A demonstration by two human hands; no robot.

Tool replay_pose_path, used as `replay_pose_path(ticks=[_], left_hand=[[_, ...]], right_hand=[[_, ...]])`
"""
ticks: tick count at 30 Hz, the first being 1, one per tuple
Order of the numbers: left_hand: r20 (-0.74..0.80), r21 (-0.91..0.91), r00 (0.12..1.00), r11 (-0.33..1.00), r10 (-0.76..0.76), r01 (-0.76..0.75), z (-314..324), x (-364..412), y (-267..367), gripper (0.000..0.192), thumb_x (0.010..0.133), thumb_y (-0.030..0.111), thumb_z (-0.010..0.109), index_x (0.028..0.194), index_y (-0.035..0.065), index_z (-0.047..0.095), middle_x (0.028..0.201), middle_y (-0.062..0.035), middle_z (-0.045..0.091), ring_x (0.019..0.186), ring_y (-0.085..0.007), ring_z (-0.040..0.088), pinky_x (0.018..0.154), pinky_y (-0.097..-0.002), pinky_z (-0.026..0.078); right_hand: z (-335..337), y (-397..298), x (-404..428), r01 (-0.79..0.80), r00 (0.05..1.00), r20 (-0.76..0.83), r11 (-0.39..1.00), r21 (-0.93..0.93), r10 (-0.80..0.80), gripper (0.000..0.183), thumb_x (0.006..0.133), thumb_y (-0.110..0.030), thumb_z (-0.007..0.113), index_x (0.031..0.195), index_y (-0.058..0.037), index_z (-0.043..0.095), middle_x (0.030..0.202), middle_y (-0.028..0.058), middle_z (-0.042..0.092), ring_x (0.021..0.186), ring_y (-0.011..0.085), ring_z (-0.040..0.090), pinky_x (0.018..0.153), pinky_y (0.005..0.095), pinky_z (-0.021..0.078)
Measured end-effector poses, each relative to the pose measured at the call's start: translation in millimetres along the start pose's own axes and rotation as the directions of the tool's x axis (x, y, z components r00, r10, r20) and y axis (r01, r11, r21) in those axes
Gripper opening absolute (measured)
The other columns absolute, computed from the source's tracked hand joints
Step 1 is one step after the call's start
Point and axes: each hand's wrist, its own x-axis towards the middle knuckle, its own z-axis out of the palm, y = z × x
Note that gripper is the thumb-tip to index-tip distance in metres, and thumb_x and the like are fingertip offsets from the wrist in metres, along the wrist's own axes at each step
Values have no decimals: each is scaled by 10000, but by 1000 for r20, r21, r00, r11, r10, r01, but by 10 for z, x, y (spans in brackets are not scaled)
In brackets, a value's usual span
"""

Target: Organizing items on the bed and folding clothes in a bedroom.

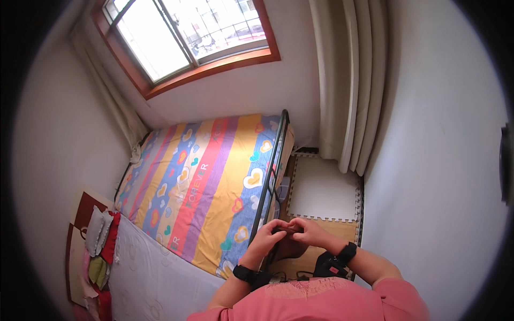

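Observation:
My left hand (274, 233) and my right hand (308, 232) meet in front of my body, near the metal rail at the end of the bed. Their fingers are bent and the fingertips touch or nearly touch, with a rounded gap between the hands. No object shows clearly in either one. Black bands are on both wrists. Beside the hands lies the bed with a striped, heart-patterned sheet (217, 176); below them is the wood-coloured floor (337, 232).
A dark metal bed rail (270, 176) stands left of my hands. Further off are a white foam floor mat (323, 186), beige curtains (335, 88) and a window (192, 64). Pillows (97, 230) lie at the left by a second bed surface with a pale cover (152, 277). A white wall (433, 160) rises at the right.

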Motion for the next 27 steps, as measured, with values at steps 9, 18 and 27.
replay_pose_path(ticks=[9, 18, 27], left_hand=[[-211, -544, 974, 838, -89, -41, -46, 863, 113, 245, 912, 168, 392, 974, -9, 550, 954, -86, 580, 907, -159, 537, 827, -266, 408], [-288, -310, 956, 950, -57, -37, -429, 1600, -57, 191, 876, 164, 494, 1001, 24, 532, 951, -69, 580, 862, -130, 564, 738, -226, 451], [-178, -700, 955, 712, -239, 48, -1071, 2339, -233, 297, 802, 32, 545, 1076, -4, 438, 1002, -75, 530, 895, -141, 551, 764, -232, 455]], right_hand=[[-814, -30, 851, 89, 995, 52, 996, 20, -90, 246, 686, -53, 519, 925, -10, 557, 881, 95, 590, 845, 184, 559, 768, 285, 443], [-1080, 148, 1699, 82, 988, 126, 993, 89, -93, 214, 676, -25, 518, 880, -13, 580, 869, 80, 572, 860, 192, 540, 799, 286, 427], [-1207, 187, 2721, 274, 961, 89, 949, -157, -263, 221, 631, -63, 536, 845, -44, 589, 859, 95, 586, 848, 232, 552, 789, 319, 427]])
